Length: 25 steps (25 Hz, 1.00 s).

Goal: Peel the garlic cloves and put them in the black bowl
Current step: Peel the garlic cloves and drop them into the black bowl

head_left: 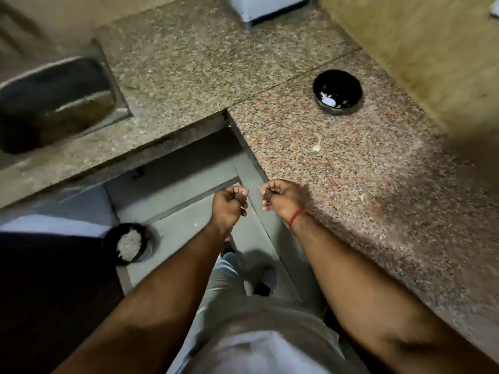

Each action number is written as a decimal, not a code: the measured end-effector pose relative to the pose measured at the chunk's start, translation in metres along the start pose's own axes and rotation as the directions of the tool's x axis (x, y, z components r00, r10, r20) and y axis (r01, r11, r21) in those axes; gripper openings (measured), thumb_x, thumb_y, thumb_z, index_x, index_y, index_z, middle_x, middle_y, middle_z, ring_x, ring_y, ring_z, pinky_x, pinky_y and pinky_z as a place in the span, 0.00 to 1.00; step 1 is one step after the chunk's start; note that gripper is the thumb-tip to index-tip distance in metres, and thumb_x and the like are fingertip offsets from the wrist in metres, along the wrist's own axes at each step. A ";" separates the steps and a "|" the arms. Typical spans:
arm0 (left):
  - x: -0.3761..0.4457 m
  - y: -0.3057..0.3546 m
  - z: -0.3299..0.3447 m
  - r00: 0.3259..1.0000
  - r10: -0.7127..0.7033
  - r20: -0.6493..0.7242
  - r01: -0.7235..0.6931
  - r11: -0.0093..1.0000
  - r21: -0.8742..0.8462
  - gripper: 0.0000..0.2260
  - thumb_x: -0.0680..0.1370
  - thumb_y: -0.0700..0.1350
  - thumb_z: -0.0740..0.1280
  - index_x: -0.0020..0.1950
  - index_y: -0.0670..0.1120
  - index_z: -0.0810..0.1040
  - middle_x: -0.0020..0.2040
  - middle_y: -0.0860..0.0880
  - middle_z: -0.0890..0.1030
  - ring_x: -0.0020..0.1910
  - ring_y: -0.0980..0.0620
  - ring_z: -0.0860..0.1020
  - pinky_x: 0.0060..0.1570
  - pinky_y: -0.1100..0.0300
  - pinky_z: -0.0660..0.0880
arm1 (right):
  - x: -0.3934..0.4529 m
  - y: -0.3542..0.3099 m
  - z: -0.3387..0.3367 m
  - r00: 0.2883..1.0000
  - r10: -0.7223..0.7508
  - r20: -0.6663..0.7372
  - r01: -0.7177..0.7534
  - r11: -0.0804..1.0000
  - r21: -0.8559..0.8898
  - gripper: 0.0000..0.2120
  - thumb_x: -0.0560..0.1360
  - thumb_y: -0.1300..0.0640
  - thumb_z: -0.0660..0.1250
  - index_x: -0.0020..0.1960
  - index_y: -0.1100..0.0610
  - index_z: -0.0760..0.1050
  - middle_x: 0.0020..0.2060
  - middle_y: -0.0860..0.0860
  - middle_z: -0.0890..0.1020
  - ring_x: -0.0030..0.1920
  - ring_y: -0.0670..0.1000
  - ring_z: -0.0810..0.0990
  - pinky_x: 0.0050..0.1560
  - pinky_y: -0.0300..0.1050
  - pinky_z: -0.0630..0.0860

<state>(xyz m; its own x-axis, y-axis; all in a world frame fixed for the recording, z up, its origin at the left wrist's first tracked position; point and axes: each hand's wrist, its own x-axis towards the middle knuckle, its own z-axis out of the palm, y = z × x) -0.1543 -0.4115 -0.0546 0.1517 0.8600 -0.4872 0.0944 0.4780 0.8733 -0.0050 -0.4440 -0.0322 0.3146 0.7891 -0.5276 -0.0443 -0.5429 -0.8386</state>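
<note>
The black bowl point(337, 76) stands on the reddish granite counter point(364, 171) at the far right, with a few white peeled cloves point(328, 101) in its bottom. A small pale garlic piece point(316, 148) lies loose on the counter between the bowl and my hands. Both hands hover side by side over the counter's left edge, a small gap between them. My left hand point(229, 203) has its fingers curled tight around a small garlic clove, which is mostly hidden. My right hand point(280, 201), with a red thread at the wrist, pinches a thin sliver of garlic skin point(260, 188).
A round dark bin point(129, 244) with pale peels stands on the grey floor below left. A steel sink point(54, 103) is set into the grey counter at left. A yellowish wall point(418, 49) runs along the right, and a white appliance base point(259, 9) stands at the top.
</note>
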 end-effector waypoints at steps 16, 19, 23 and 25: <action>-0.045 -0.099 -0.399 0.880 -0.275 -0.387 0.022 0.838 -0.546 0.04 0.82 0.34 0.66 0.50 0.38 0.80 0.42 0.45 0.83 0.38 0.51 0.82 0.37 0.60 0.81 | -0.026 0.024 0.427 0.824 0.192 0.533 -0.049 0.962 -0.270 0.06 0.78 0.71 0.65 0.45 0.64 0.79 0.37 0.59 0.80 0.30 0.53 0.77 0.32 0.44 0.79; -0.022 -0.133 -0.453 0.846 -0.323 -0.424 0.003 0.798 -0.603 0.04 0.82 0.36 0.66 0.49 0.40 0.80 0.43 0.44 0.84 0.41 0.51 0.83 0.38 0.59 0.81 | -0.008 0.048 0.494 0.791 0.243 0.561 -0.078 0.951 -0.301 0.06 0.78 0.71 0.65 0.46 0.63 0.78 0.37 0.56 0.81 0.31 0.51 0.77 0.33 0.44 0.78; 0.028 -0.205 -0.500 0.773 -0.424 -0.471 -0.042 0.707 -0.706 0.07 0.82 0.35 0.65 0.48 0.43 0.81 0.42 0.48 0.85 0.42 0.50 0.83 0.39 0.58 0.81 | 0.042 0.113 0.575 0.765 0.304 0.568 -0.074 0.918 -0.391 0.04 0.79 0.67 0.68 0.47 0.61 0.79 0.37 0.55 0.82 0.32 0.50 0.78 0.35 0.45 0.78; 0.056 -0.249 -0.513 0.737 -0.463 -0.492 -0.079 0.665 -0.743 0.08 0.82 0.34 0.64 0.47 0.44 0.80 0.43 0.47 0.86 0.43 0.49 0.84 0.40 0.59 0.80 | 0.072 0.156 0.608 0.763 0.314 0.565 -0.053 0.901 -0.430 0.03 0.79 0.67 0.69 0.49 0.61 0.80 0.37 0.57 0.82 0.30 0.48 0.79 0.36 0.46 0.79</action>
<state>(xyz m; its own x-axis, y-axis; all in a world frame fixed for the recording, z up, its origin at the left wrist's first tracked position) -0.6744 -0.3903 -0.2949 -0.4164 0.5006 -0.7590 -0.6801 0.3826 0.6254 -0.5657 -0.2969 -0.2833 -0.3096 0.5937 -0.7428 0.3512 -0.6545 -0.6695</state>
